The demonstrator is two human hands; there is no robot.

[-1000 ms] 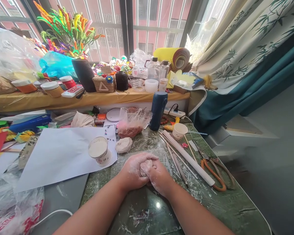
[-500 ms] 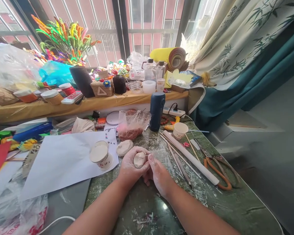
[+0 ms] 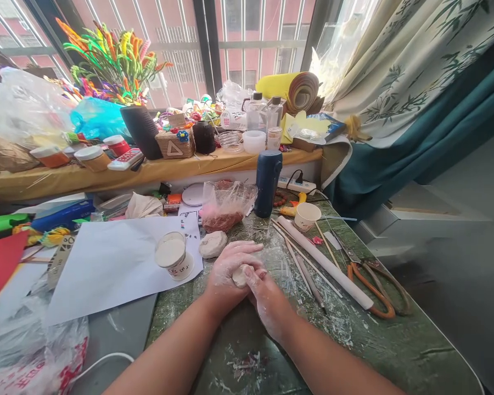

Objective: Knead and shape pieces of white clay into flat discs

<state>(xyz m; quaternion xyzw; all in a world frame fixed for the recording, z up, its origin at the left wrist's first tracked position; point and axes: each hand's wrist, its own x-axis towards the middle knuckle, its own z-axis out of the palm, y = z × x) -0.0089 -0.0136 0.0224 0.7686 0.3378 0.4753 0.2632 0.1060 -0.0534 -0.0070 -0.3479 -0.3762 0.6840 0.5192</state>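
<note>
Both my hands are dusted with white powder and meet over the green marble table (image 3: 379,345). My left hand (image 3: 226,271) curls over a small pale lump of clay (image 3: 239,275) from above. My right hand (image 3: 267,296) presses against the same lump from the right side, fingers closed round it. Only a small part of the lump shows between the fingers. A second, larger lump of clay (image 3: 212,244) lies on the table just beyond my left hand.
A paper cup of white powder (image 3: 172,255) stands on a white sheet (image 3: 107,263). A white roller (image 3: 325,263), thin sticks and orange-handled scissors (image 3: 374,285) lie to the right. A plastic bag of reddish material (image 3: 226,206), a blue bottle (image 3: 267,184) and a small cup (image 3: 307,216) stand behind.
Half a second ago the lump showed openly in my left hand; now both hands have closed round it again. The view shifted slightly.
</note>
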